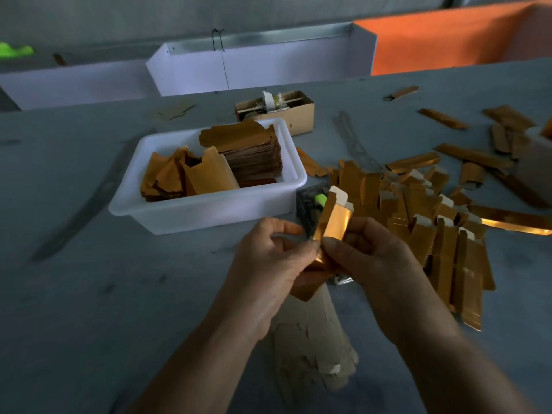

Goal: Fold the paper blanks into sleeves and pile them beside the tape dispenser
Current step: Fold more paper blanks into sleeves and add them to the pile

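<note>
At frame centre, the left hand (268, 258) and right hand (367, 252) both pinched a gold paper blank (333, 222), each grip apparently on its lower edge. It looked light, thin, easily creased, probably slick; best held near the folds.

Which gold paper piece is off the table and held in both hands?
The gold sleeve pinched between the left hand and right hand, raised in front of the white tub; all others lie on the table or in the tub.

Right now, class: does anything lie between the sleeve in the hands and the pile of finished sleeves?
Nothing visible does. The sleeve, gripped by both hands, sits just left of the pile.
</note>
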`<state>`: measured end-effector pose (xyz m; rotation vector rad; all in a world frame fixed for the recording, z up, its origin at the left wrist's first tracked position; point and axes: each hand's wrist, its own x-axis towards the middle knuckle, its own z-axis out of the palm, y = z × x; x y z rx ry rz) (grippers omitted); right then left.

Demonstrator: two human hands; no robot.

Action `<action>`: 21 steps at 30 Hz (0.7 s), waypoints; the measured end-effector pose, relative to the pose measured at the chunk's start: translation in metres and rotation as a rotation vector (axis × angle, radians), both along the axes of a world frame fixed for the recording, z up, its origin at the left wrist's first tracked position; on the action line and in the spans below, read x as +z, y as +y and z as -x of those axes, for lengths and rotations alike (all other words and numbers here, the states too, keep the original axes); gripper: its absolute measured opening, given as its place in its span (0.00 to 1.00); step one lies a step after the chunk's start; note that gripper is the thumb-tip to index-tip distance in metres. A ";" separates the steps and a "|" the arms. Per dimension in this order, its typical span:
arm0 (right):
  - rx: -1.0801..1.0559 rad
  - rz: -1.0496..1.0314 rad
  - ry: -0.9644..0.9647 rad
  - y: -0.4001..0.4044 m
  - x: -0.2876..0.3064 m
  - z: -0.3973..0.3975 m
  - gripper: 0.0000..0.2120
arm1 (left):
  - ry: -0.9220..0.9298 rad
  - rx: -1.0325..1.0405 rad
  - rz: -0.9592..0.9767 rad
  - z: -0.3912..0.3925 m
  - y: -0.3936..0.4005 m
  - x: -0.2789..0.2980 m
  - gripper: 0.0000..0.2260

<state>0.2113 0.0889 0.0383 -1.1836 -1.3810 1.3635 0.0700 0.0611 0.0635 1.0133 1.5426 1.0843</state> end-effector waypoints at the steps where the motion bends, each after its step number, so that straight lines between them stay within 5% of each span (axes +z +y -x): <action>1: 0.023 0.007 0.018 0.000 0.000 0.000 0.17 | -0.030 0.003 0.030 0.001 0.000 -0.001 0.11; 3: 0.054 -0.022 -0.010 0.000 0.000 -0.001 0.07 | -0.131 -0.029 0.075 0.002 0.000 -0.001 0.09; 6: 0.035 -0.058 -0.096 0.004 0.000 -0.011 0.10 | -0.125 -0.054 0.055 0.012 0.002 -0.003 0.05; 8: -0.084 -0.156 -0.262 0.010 0.004 -0.026 0.09 | 0.153 -0.010 0.031 0.025 0.004 -0.013 0.03; 10: -0.286 -0.312 -0.469 0.024 0.005 -0.048 0.04 | 0.630 -0.018 0.062 0.039 0.004 -0.028 0.05; 12: -0.473 -0.394 -0.667 0.039 0.005 -0.072 0.03 | 0.832 -0.036 0.132 0.045 0.000 -0.041 0.10; 16: -0.659 -0.217 -0.809 0.050 0.003 -0.091 0.24 | 0.722 -0.060 0.196 0.044 -0.001 -0.061 0.23; 21: -0.467 -0.323 -0.799 0.031 -0.008 -0.059 0.20 | 0.676 -0.081 0.222 0.032 0.009 -0.071 0.24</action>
